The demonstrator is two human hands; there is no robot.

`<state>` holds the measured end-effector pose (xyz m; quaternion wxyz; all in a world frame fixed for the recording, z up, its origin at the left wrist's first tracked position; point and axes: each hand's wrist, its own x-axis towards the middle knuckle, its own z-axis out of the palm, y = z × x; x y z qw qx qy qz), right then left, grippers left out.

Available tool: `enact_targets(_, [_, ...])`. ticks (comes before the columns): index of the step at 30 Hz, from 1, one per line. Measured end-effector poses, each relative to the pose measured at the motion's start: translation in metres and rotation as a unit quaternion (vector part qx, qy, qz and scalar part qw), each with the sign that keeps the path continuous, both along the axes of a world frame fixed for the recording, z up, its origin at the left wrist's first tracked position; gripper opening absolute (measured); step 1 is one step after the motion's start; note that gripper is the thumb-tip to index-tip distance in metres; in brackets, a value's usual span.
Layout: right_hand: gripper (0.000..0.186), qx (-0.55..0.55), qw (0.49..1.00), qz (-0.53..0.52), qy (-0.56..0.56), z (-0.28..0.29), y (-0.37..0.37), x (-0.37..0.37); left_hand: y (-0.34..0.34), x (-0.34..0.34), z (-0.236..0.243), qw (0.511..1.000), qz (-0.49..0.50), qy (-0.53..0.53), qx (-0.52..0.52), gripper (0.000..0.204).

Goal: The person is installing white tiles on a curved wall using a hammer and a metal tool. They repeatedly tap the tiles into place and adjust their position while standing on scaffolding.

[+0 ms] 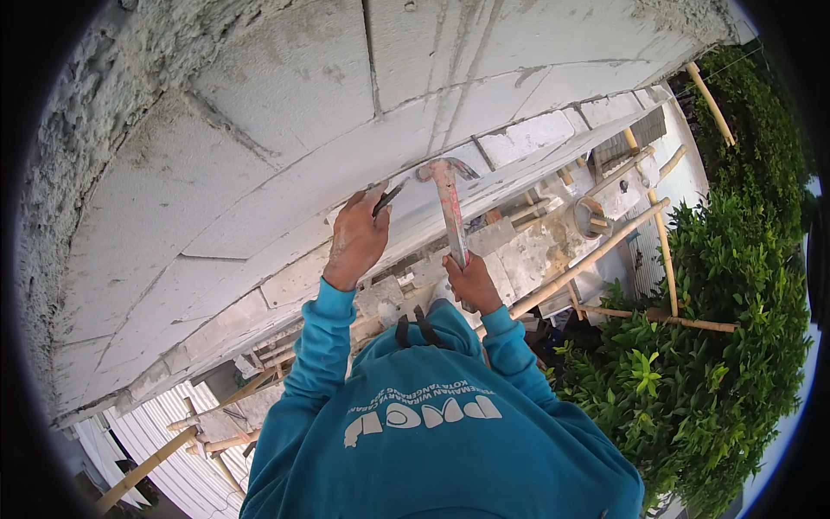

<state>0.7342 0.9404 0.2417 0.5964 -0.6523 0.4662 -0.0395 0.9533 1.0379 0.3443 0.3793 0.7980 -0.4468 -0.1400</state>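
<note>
My left hand [356,244] is closed around a short dark metal rod [388,199], its fingertips against the pale block wall [285,186]. The rod slants up and right; I cannot tell whether it is a chisel or a thick nail. In my right hand [472,283] is a claw hammer [451,208], gripped low on its worn red and grey handle. The hammer's head is up beside the wall, just right of the rod, with its claw pointing right. Whether the head touches the rod or the wall is unclear.
Below the wall's lower ledge run scaffold boards [510,268] with debris. A round mortar-stained pan [591,216] sits there. Bamboo poles [592,259] cross at the right, before leafy bushes [692,372]. Corrugated sheets [169,450] lie below left. Rough mortar [104,104] edges the wall.
</note>
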Motion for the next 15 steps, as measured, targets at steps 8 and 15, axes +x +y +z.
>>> enact_targets(8, [0.024, 0.132, 0.985, -0.033, -0.103, 0.021, -0.002, 0.001, -0.047, -0.008, -0.004, 0.999, -0.025, -0.044, 0.01, 0.034])
enact_targets(15, [0.027, 0.258, 0.929, -0.117, -0.239, 0.039, 0.005, -0.031, -0.099, -0.02, -0.009, 0.989, -0.055, -0.13, -0.042, 0.03])
